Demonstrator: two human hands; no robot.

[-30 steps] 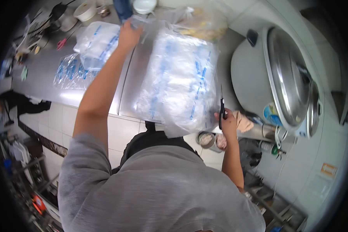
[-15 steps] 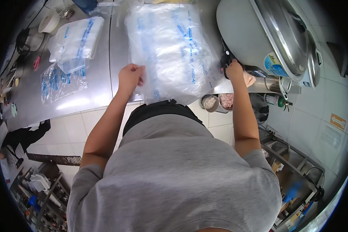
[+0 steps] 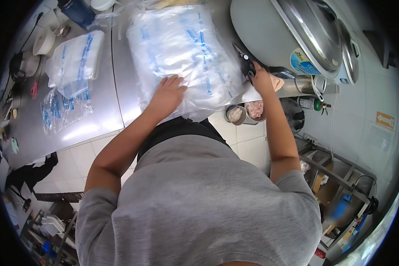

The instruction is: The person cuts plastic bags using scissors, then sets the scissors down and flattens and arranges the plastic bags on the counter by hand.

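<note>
A thick stack of clear plastic bags with blue print (image 3: 173,48) lies on the steel table in front of me. My left hand (image 3: 168,92) rests on the near left part of the stack, palm down and fingers spread. At the right edge of the stack, my right hand (image 3: 261,80) has its fingers around the handles of black scissors (image 3: 247,66). The blades point away from me, toward the large pot. Beside that hand lies a pinkish cloth (image 3: 277,83).
A large grey pot with a steel lid (image 3: 270,35) stands at the right. A second, folded pile of bags (image 3: 77,55), a crumpled clear wrapper (image 3: 66,108) and red-handled scissors (image 3: 34,88) lie left. Containers of minced meat (image 3: 254,109) sit below the table's right edge.
My left hand has moved from pinching the stack's left edge to lying flat on its top. The scissors in my right hand have swung clearer of the pot. The view has shifted slightly.
</note>
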